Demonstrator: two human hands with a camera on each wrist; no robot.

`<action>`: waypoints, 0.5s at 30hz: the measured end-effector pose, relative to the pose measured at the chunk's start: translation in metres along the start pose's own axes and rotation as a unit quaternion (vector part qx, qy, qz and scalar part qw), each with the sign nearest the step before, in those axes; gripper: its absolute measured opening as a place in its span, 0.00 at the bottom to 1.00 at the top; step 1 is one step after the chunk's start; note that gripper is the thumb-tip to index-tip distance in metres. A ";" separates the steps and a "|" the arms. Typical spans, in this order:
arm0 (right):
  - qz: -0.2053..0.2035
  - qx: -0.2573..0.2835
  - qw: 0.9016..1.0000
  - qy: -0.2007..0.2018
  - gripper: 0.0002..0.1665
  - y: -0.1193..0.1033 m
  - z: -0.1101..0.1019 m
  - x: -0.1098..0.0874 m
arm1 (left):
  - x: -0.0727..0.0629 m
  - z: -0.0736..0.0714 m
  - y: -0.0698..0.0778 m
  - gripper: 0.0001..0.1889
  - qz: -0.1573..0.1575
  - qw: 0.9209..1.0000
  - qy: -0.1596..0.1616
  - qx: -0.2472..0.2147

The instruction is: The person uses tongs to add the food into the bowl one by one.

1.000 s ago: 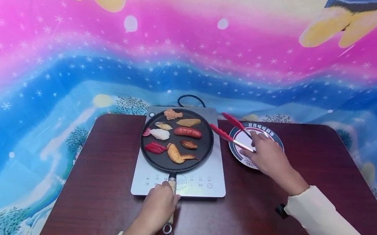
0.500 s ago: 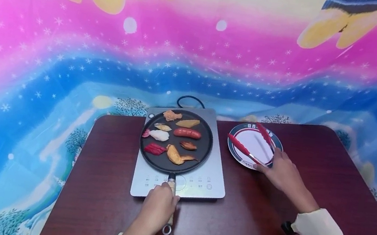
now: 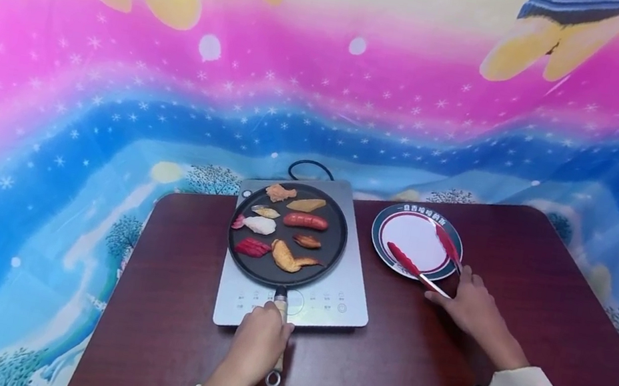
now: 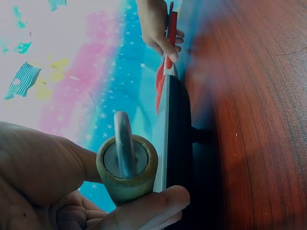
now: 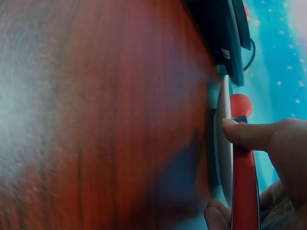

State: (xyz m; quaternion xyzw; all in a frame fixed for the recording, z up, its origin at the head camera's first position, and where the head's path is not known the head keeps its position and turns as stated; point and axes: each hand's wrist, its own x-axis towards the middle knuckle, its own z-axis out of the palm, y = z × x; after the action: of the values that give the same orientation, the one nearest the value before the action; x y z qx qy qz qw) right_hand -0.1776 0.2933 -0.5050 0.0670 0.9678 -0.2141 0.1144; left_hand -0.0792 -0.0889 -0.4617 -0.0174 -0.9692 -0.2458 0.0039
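Note:
My left hand (image 3: 261, 337) grips the wooden handle (image 4: 127, 167) of a black frying pan (image 3: 272, 273), which sits on a silver induction cooker (image 3: 348, 314). In the pan lie a sausage (image 3: 306, 221), a chicken wing (image 3: 286, 257), a shrimp (image 3: 259, 224), red meat (image 3: 253, 247) and several other food pieces. To the right, my right hand (image 3: 476, 307) holds red-tipped tongs (image 3: 405, 260) with thumb and fingers. Their two arms are spread apart over the plate (image 3: 378, 248), with no food between the tips. In the right wrist view the thumb lies on the red tong arm (image 5: 244, 182).
All of this stands on a dark red-brown table (image 3: 377, 379). A black cable (image 3: 312, 165) loops behind the cooker. A printed cloth (image 3: 299, 104) with pink and blue hangs around the table's back and left sides.
My right hand has drawn the tongs rightward and toward me, from the pan's right edge to over the plate's near right side. My left hand keeps its hold on the pan handle.

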 end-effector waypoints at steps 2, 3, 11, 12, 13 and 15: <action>0.006 0.004 1.000 -0.003 0.76 -0.001 0.003 0.000 | 0.000 0.001 -0.001 0.18 0.002 1.000 0.001 -0.002; 0.009 0.005 1.000 -0.002 0.76 -0.001 0.004 0.001 | 0.001 0.001 -0.001 0.18 0.002 1.000 0.000 -0.003; -0.004 -0.041 0.998 0.043 0.72 -0.003 0.012 0.002 | 0.001 0.002 -0.002 0.19 0.005 1.000 -0.005 -0.009; -0.005 -0.045 0.998 0.046 0.72 -0.003 0.013 0.002 | 0.001 0.002 -0.002 0.19 0.006 1.000 -0.004 -0.010; -0.005 -0.048 0.998 0.048 0.71 -0.002 0.015 0.002 | 0.001 0.003 -0.003 0.19 0.007 1.000 -0.003 -0.011; -0.003 -0.048 0.998 0.051 0.71 -0.002 0.017 0.002 | 0.001 0.003 -0.004 0.19 0.008 1.000 -0.002 -0.012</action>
State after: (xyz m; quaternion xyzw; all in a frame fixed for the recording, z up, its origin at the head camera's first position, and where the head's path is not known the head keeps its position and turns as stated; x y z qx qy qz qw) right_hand -0.1765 0.2843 -0.5197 0.0697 0.9816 -0.1643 0.0673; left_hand -0.0800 -0.0906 -0.4659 -0.0262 -0.9659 -0.2576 0.0033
